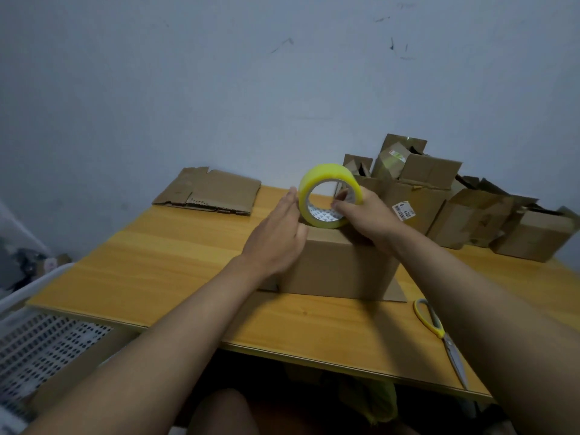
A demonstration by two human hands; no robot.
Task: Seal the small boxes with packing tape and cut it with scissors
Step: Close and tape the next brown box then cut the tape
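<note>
**Tape roll set on the box, ready to pull**

I see the small box (339, 265) standing closed on the desk (175, 255), directly under both hands. My right hand (364, 211) grasps the roll of yellow tape (329, 196), fingers (342, 194) hooked through its core and the thumb side wrapped round the outer face, so the roll stands on edge on the box top. My left hand (279, 233) lies flat and released, straight fingers pressed against the box's near-left top edge, just beside the roll.

The scissors (439, 334) lie on the desk to the right of my right forearm, near the front edge, untouched. Beyond my right fingers a heap of open boxes (439, 196) waits against the wall; beyond my left fingers lies a piece of flattened cardboard (210, 191).

I judge the box light and likely empty, so it will slide unless the left palm pins it. Its walls are stiff but will dent under hard pressing. The tape is slick outside and sticky beneath; holding through the core lets it unreel freely. Whether a loose end is already stuck down, I cannot tell.
</note>
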